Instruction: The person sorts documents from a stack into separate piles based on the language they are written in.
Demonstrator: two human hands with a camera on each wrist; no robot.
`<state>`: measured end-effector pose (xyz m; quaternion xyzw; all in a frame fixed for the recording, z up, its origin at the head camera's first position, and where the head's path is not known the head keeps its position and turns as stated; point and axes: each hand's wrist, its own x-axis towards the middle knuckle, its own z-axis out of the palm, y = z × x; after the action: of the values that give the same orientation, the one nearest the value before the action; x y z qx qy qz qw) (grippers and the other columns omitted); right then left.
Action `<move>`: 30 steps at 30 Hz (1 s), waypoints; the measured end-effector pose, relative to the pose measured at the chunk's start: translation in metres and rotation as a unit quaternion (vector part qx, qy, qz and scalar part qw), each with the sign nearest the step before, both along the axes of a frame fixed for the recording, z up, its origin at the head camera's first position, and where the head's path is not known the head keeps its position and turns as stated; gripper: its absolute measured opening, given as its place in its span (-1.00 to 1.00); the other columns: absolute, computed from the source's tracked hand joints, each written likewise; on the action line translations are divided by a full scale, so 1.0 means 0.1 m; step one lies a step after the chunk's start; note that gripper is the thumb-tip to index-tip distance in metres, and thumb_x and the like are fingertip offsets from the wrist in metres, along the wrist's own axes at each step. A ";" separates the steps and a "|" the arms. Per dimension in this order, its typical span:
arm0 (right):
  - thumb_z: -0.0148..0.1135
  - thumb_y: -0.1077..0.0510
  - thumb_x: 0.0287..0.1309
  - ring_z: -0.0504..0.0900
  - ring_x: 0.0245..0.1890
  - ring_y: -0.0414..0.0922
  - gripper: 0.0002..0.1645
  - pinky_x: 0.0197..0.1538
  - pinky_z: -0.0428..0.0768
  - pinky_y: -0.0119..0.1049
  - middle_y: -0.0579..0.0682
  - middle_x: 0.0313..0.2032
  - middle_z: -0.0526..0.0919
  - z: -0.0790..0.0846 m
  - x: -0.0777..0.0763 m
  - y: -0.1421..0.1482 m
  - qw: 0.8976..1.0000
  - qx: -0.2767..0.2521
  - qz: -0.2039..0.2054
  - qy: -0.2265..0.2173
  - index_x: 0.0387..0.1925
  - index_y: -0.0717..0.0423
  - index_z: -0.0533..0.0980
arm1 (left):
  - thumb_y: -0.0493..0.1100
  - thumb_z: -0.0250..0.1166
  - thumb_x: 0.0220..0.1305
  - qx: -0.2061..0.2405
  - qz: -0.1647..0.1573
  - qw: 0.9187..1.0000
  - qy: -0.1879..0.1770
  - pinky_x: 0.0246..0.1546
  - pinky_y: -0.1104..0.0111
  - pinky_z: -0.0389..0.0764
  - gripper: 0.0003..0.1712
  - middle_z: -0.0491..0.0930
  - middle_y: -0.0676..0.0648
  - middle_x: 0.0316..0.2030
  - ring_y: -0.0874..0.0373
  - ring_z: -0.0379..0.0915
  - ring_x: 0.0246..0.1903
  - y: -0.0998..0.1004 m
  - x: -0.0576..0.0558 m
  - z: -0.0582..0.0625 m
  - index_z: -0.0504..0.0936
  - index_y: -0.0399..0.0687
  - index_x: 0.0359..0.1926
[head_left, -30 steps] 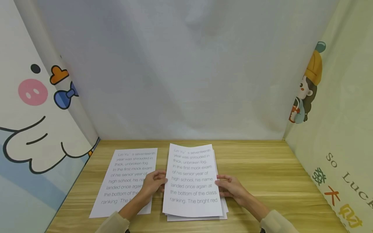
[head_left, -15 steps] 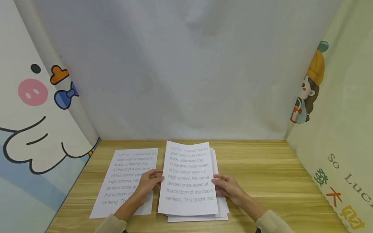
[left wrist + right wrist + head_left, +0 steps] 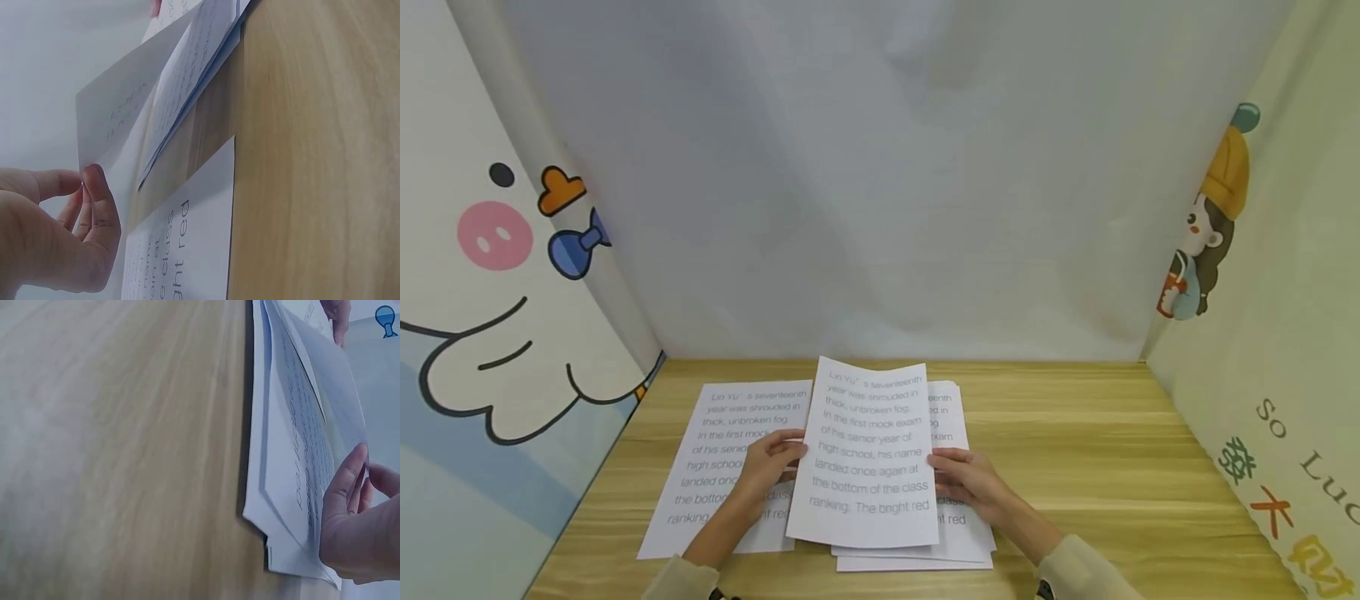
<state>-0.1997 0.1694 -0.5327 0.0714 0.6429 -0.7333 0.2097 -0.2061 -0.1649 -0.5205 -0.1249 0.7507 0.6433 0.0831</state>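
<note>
A printed sheet of paper [image 3: 865, 467] is held up above the table, its top edge bowed. My left hand [image 3: 767, 471] pinches its left edge between thumb and fingers, and my right hand [image 3: 973, 483] pinches the right edge. In the left wrist view the raised sheet [image 3: 115, 119] stands clear of the papers below. Beneath it and to the right lies a stack of printed sheets [image 3: 951, 533], slightly uneven at the edges. The right wrist view shows this stack [image 3: 281, 506] under my right hand. Another printed sheet [image 3: 700, 483] lies flat at the left, partly covered by my left hand and forearm.
The wooden table [image 3: 1075, 450] extends to the right of the stack. A pale grey curtain [image 3: 880, 208] hangs behind it. Side panels with cartoon prints stand at the left [image 3: 467, 350] and right [image 3: 1247, 350].
Both hands have carried the held sheet leftward and slightly up, off the stack. More of the stack's printed right side now shows. The head view has shifted slightly.
</note>
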 end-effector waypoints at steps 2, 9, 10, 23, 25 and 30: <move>0.28 0.15 0.36 0.70 -0.26 -0.20 -0.41 -0.18 0.68 -0.46 -0.02 -0.24 0.73 -0.01 -0.01 -0.03 1.000 -0.004 0.002 0.003 0.25 0.45 0.39 | -0.18 0.28 0.37 -0.001 0.000 1.000 0.003 -0.16 0.35 0.68 -0.55 0.71 -0.14 -0.05 0.17 0.65 -0.21 -0.04 -0.01 0.01 0.56 -0.17 0.25; 0.26 0.14 0.37 0.70 -0.24 -0.21 -0.45 -0.14 0.69 -0.45 -0.03 -0.22 0.72 0.02 -0.05 -0.16 1.000 -0.006 0.017 0.013 0.23 0.42 0.41 | -0.14 0.27 0.40 0.000 0.001 1.000 0.006 -0.15 0.36 0.66 -0.51 0.70 -0.10 -0.04 0.19 0.63 -0.19 -0.16 -0.01 0.02 0.51 -0.17 0.29; 0.26 0.15 0.37 0.70 -0.24 -0.21 -0.45 -0.15 0.69 -0.45 -0.03 -0.22 0.72 0.02 -0.06 -0.18 1.000 -0.005 0.018 0.013 0.24 0.42 0.41 | -0.15 0.27 0.40 0.000 0.003 1.000 0.005 -0.15 0.37 0.66 -0.51 0.70 -0.09 -0.04 0.19 0.63 -0.19 -0.19 0.00 0.02 0.51 -0.18 0.30; 0.31 0.12 0.32 0.75 -0.19 -0.17 -0.40 -0.06 0.74 -0.36 0.03 -0.12 0.75 -0.01 -0.13 -0.61 0.999 -0.004 0.041 0.006 0.26 0.37 0.42 | -0.12 0.24 0.43 -0.017 0.037 0.999 -0.018 -0.22 0.44 0.63 -0.48 0.72 0.01 -0.10 0.25 0.61 -0.21 -0.53 0.10 0.02 0.48 -0.17 0.34; 0.31 0.13 0.31 0.76 -0.19 -0.16 -0.39 -0.06 0.74 -0.35 0.05 -0.11 0.75 0.00 -0.16 -0.65 0.999 -0.003 0.039 0.008 0.28 0.37 0.41 | -0.10 0.24 0.44 -0.021 0.038 0.999 -0.017 -0.21 0.44 0.63 -0.47 0.72 0.02 -0.10 0.26 0.61 -0.20 -0.59 0.09 0.02 0.47 -0.16 0.35; 0.32 0.14 0.29 0.76 -0.23 -0.16 -0.41 -0.09 0.75 -0.33 0.08 -0.12 0.76 0.04 -0.19 -0.85 0.999 0.014 0.040 0.011 0.27 0.33 0.45 | -0.07 0.23 0.45 -0.029 0.046 0.998 -0.021 -0.20 0.46 0.62 -0.43 0.71 0.09 -0.12 0.28 0.59 -0.20 -0.77 0.11 0.04 0.42 -0.16 0.39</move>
<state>-0.2183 0.0840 -0.5292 0.0405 0.6577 -0.7160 0.2304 -0.1948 -0.2422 -0.5162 -0.1748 0.7607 0.6217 0.0656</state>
